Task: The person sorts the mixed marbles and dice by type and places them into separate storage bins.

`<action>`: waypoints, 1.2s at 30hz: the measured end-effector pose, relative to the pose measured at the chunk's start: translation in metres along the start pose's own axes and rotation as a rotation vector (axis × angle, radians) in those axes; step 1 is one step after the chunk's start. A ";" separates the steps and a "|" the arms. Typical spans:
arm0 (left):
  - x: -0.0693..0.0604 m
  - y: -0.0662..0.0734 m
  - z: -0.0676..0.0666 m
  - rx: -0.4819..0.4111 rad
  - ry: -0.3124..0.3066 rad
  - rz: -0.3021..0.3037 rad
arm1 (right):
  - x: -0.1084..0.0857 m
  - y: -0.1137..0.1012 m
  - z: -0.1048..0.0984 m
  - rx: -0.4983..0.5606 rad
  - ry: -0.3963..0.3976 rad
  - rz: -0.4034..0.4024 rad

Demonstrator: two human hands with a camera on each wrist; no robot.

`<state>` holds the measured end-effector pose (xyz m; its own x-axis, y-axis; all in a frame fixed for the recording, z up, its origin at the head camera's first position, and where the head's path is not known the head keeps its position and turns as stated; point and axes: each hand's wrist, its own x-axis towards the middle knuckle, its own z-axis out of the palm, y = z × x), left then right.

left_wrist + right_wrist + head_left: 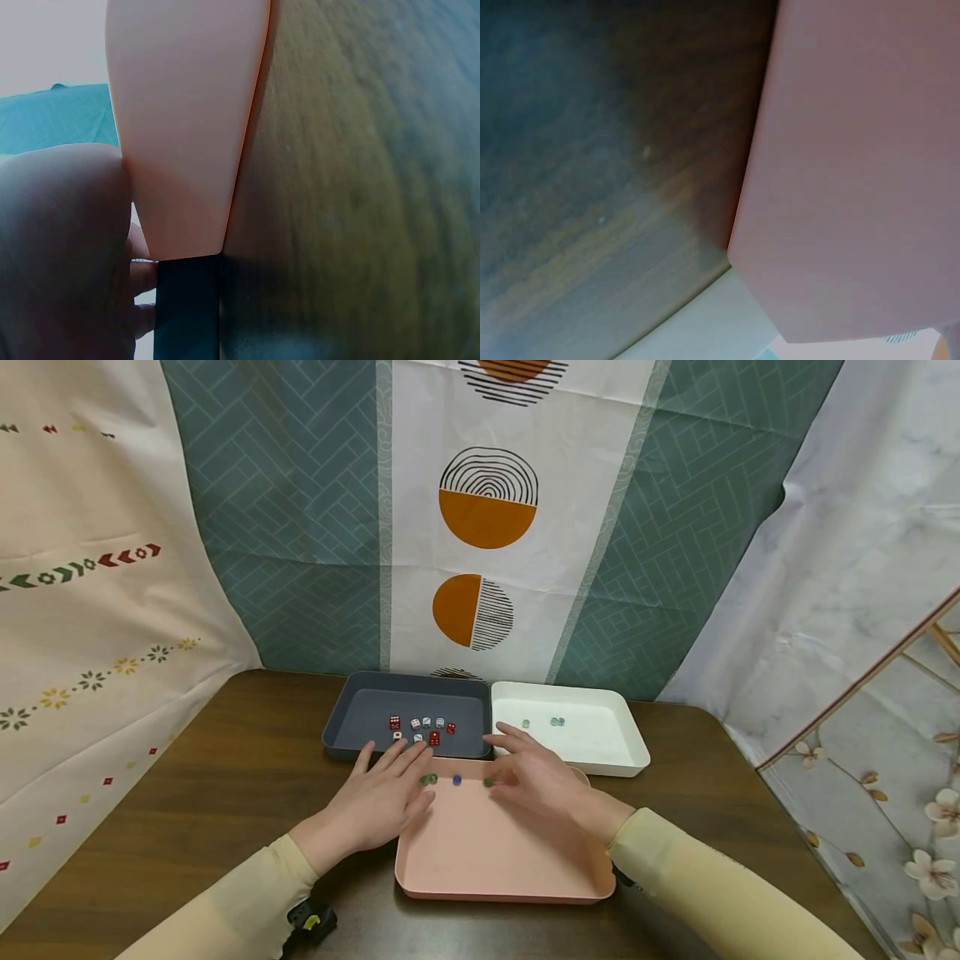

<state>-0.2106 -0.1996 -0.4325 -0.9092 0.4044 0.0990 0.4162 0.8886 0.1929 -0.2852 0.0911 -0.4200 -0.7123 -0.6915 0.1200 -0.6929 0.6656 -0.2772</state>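
Observation:
My left hand [378, 806] hovers over the left edge of the pink tray [502, 852], fingers spread toward the dark grey tray [420, 674]. Beside its fingers lie green glass pieces [428, 779]. A blue glass piece [457, 780] sits between the two hands. My right hand [536, 777] is above the pink tray's far right part, its fingers extended leftward. Just by its fingertips is another green glass piece [489, 782]; the head view shows no clear grip on it. In the left wrist view, the left hand [64, 255] appears next to the pink tray's side wall [187, 127].
Several red dice [395, 722] and white dice [427, 722] lie in the dark tray. A white tray [630, 760] at its right holds a few pale glass pieces [557, 722]. All the trays stand on a brown wooden table [247, 777], with patterned cloths [300, 527] hanging behind.

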 end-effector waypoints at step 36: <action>0.003 -0.002 0.003 0.018 -0.001 -0.007 | -0.002 0.002 0.003 -0.007 0.020 -0.012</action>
<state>-0.2144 -0.1991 -0.4358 -0.9121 0.3985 0.0966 0.4097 0.8951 0.1757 -0.2853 0.0928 -0.4231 -0.7058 -0.6940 0.1421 -0.7022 0.6591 -0.2691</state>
